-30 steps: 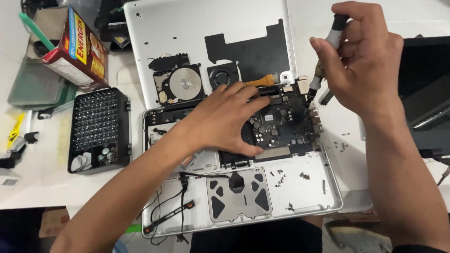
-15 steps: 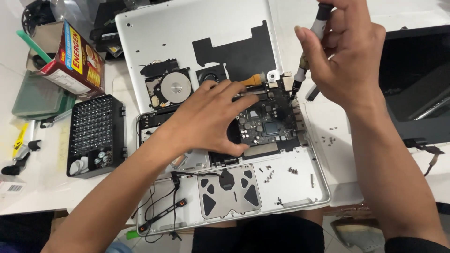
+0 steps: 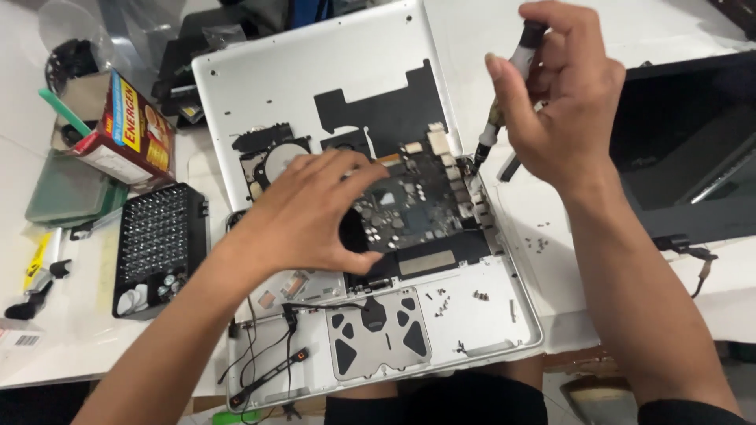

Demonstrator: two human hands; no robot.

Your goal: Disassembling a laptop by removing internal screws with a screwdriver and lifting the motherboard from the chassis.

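Note:
An opened silver laptop shell lies on the white table with its dark circuit board exposed in the middle. My left hand rests spread on the board's left part, fingertips touching it. My right hand grips a slim screwdriver upright, its tip down at the board's upper right corner. A round hard drive and a fan sit above the left hand. The trackpad's underside shows near the front edge.
A black tray of screwdriver bits stands left of the laptop, with a red box and green case behind it. The detached silver bottom cover lies at the back. A dark screen panel lies right. Loose screws dot the shell.
My view has drifted a little, so everything sits slightly lower and left. My left hand stays on the board; my right hand keeps the screwdriver at the same corner.

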